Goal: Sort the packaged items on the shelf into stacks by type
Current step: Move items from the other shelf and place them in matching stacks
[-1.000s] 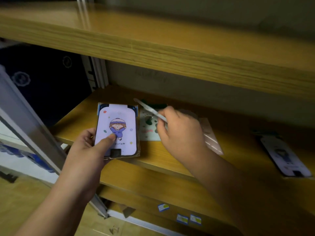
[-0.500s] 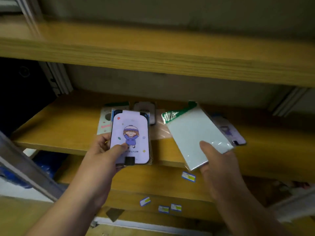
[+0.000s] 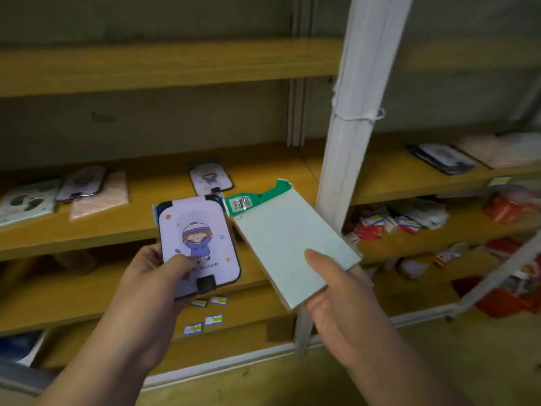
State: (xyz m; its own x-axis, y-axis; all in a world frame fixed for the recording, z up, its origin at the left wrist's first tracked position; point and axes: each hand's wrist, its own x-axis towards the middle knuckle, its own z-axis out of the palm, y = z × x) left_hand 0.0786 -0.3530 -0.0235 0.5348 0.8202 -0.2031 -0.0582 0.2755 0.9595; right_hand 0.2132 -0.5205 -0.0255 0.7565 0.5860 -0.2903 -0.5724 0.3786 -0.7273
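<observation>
My left hand (image 3: 152, 276) gripped the cartoon-girl pack (image 3: 199, 244), its caption unreadable; my right hand (image 3: 336, 291) pinched the barcoded pale pack (image 3: 292, 244).

Wooden shelf (image 3: 146, 224), mid level: pale spotted pack (image 3: 27, 202) far left, lilac card pack (image 3: 82, 183) overlapping pink pack (image 3: 102, 197), another lilac pack (image 3: 210, 179) ctr. Rt section: lilac pack (image 3: 443, 158), pale packs (image 3: 503, 149).

I'm seeing a dim, yellowish picture; shelf (image 3: 205, 227) recesses are sitting in shadow, edges are bowing from the wide lens, and far items are blurring softly.
</observation>
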